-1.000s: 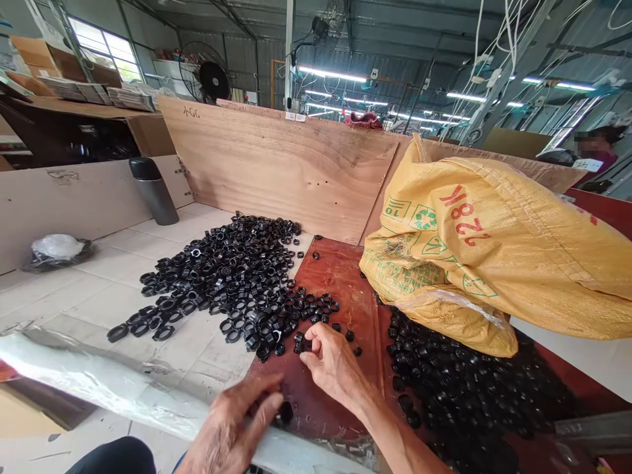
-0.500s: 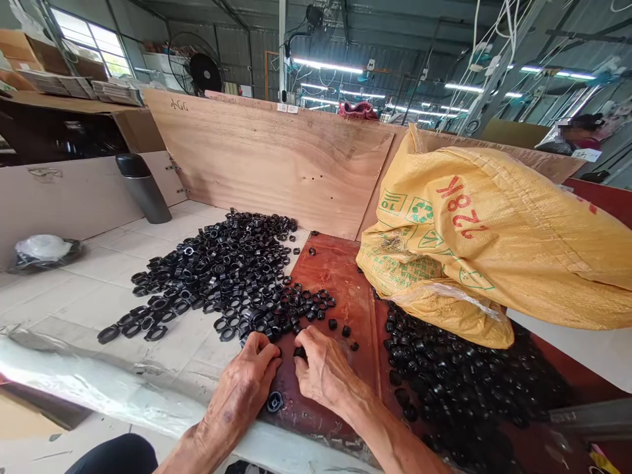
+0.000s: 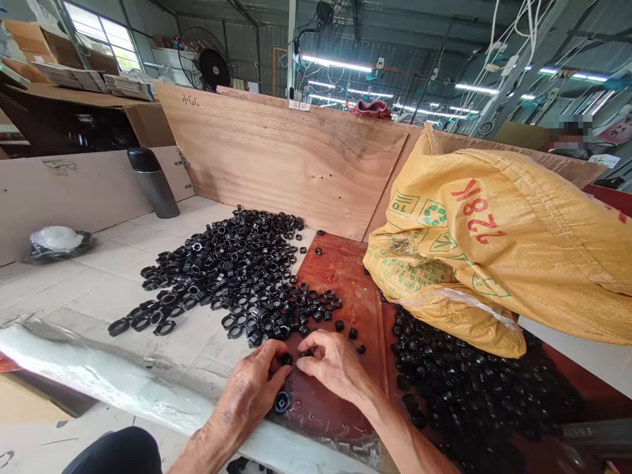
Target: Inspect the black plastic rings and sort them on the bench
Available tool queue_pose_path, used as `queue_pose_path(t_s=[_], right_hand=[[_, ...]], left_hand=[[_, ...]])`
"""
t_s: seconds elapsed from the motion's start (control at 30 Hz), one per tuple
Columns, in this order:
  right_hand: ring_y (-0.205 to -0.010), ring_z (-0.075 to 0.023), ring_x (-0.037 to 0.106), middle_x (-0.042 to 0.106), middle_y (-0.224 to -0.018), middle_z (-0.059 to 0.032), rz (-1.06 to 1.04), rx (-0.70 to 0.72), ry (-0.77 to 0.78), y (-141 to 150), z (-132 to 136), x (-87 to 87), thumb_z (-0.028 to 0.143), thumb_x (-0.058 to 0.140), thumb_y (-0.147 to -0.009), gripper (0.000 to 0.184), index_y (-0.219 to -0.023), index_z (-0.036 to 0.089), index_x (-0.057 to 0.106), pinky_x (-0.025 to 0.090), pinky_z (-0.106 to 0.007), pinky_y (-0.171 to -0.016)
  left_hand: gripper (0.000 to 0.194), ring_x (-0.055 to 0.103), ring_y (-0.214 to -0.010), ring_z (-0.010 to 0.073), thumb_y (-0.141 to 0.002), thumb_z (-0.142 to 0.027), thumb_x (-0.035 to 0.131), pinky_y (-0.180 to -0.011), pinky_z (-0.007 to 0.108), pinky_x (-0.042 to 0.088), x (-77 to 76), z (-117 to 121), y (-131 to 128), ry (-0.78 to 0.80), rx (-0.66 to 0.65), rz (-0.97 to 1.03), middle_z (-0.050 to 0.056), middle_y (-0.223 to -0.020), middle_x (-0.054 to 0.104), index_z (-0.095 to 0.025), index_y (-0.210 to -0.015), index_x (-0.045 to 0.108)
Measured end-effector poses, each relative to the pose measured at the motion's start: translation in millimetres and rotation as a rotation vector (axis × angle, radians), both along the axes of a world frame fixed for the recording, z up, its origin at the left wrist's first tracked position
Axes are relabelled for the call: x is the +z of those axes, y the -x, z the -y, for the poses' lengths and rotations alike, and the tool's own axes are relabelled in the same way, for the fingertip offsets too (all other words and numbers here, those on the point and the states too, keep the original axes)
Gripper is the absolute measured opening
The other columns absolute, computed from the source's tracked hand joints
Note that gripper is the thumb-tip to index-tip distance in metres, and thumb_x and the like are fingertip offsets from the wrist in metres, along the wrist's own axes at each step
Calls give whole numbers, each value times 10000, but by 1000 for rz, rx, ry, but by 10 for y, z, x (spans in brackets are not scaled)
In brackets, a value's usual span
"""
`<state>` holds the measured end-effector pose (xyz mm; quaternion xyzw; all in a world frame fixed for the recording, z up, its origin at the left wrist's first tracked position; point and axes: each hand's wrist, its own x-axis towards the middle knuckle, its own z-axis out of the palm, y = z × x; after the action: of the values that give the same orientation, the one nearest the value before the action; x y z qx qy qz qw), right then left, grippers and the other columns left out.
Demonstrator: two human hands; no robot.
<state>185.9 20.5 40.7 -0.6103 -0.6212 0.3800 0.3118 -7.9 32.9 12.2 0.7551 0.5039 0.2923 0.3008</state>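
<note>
My left hand (image 3: pixel 251 382) is closed with its thumb and fingers around a small black plastic ring (image 3: pixel 286 359). Facing it, my right hand (image 3: pixel 338 368) pinches a small black plastic piece (image 3: pixel 307 353), mostly covered by the fingertips. The two pieces are close together but apart. Just below the left thumb, a round black cap (image 3: pixel 282 401) lies on the red board. Beyond my hands spreads a heap of black plastic rings (image 3: pixel 237 263). A few small black pieces (image 3: pixel 353 333) lie loose to the right of my right hand.
A yellow woven sack (image 3: pixel 494 243) leans at the right, over a pile of small black caps (image 3: pixel 454 382). A plywood panel (image 3: pixel 286 164) closes off the back. A dark flask (image 3: pixel 154 184) and a plastic-wrapped white bundle (image 3: pixel 56 241) stand at the left.
The view has swung slightly left. My left fingers have loosened and the ring between them now shows. My right fingertips have shifted around the small piece. The heaps are unchanged.
</note>
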Motion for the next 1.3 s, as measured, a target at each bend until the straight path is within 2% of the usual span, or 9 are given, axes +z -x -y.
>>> queue_pose_path(t_s=[0.1,0.3,0.47,0.6,0.73,0.93,1.07,1.2,1.3], right_hand=[[-691,-135,561,634,-803,14,73,-61,-148,15,21,19,132,697,-787,167,-926,194,765,405,-243,-650],[-854,-173,646,672,-1022,-42,172,255,-271,107,115,-69,84,608,-831,368,-1145,235,728,495,-245,-756],[-773,-187,650,690,-981,-72,249,-20,-275,71,59,-170,142,630,-853,304,-1155,175,650,508,-282,-738],[-611,-156,590,650,-737,3,229,-16,-231,80,51,-136,177,624,-885,172,-1052,198,660,453,-252,-632],[-622,-148,583,648,-738,13,204,5,-233,100,71,-118,182,659,-862,136,-992,210,686,437,-249,-642],[-658,-143,616,667,-735,21,-31,-22,-55,75,46,-71,215,651,-867,161,-1011,217,723,446,-228,-626],[-802,-165,691,728,-879,-4,-349,-1,40,81,40,-57,250,671,-863,194,-1050,216,704,493,-235,-683],[-823,-169,692,738,-883,-2,-437,-6,43,115,75,-12,267,706,-849,239,-1082,217,694,505,-254,-727],[-820,-169,678,728,-879,-5,-429,-16,-5,133,94,50,276,721,-831,217,-1035,203,705,509,-261,-743]], left_hand=[[191,732,-772,173,-878,-282,643,-709,254,570,22,27,69,9,-62,111,-15,-878,766,-276,-1065,681],[120,662,-570,155,-885,-374,628,-536,235,527,-61,63,263,-106,296,89,-29,-727,678,-261,-898,667],[220,727,-703,187,-910,-332,587,-636,264,555,-69,-37,188,-135,182,-107,-3,-847,706,-269,-1079,714],[226,730,-726,200,-937,-329,560,-653,275,547,-3,-62,144,-130,195,-189,6,-850,710,-258,-1090,710],[212,734,-751,193,-920,-274,547,-638,259,544,13,-49,141,-145,166,-239,16,-901,711,-273,-994,745],[154,761,-897,241,-835,-349,657,-765,303,619,-44,-69,162,-124,109,127,61,-1007,785,-248,-820,772],[223,753,-1028,302,-791,-453,726,-938,404,604,42,-90,224,114,167,295,65,-1072,817,-260,-839,825],[288,765,-989,297,-769,-500,789,-889,389,625,195,-23,220,407,95,562,71,-1037,818,-227,-858,794],[411,785,-883,254,-747,-441,843,-834,369,643,258,57,139,593,116,907,43,-965,805,-223,-1076,728]])
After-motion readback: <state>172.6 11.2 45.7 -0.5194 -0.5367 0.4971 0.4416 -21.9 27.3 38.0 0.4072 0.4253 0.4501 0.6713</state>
